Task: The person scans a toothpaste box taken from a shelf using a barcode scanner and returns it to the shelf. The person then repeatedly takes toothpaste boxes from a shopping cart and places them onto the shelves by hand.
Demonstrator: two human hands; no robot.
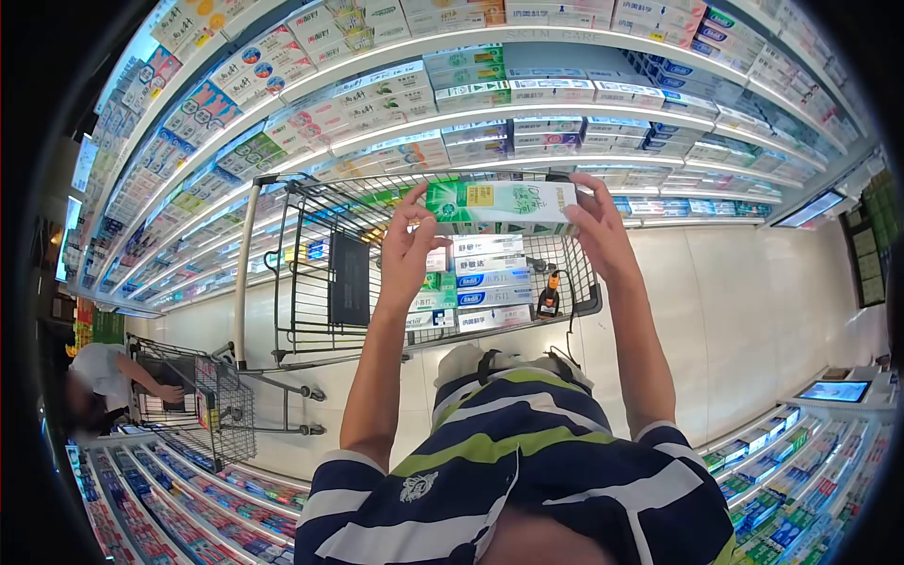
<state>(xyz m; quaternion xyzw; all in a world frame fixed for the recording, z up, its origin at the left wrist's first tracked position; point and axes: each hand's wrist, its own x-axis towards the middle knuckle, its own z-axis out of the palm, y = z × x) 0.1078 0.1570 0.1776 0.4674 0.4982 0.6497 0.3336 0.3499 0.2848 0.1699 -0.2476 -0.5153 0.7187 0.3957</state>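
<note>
A green and white toothpaste box point(501, 202) is held level between my two hands, above the shopping cart point(349, 278). My left hand point(411, 231) closes on its green end, thumb on the near side and fingers at the back. At the white end, my right hand point(598, 226) grips it in the same way. Below, several toothpaste boxes point(492, 280) lie stacked in the cart, some white and blue, others green. A small dark bottle with an orange cap point(549, 297) stands by them, near the cart's right end.
Ahead, curved shelves point(603, 36) carry rows of toothpaste boxes. More stocked shelves point(188, 499) line the aisle behind me. To the left, another person's hand point(169, 394) rests over a second cart point(224, 414). Pale floor tiles point(734, 301) stretch to the right, where a screen point(834, 391) glows.
</note>
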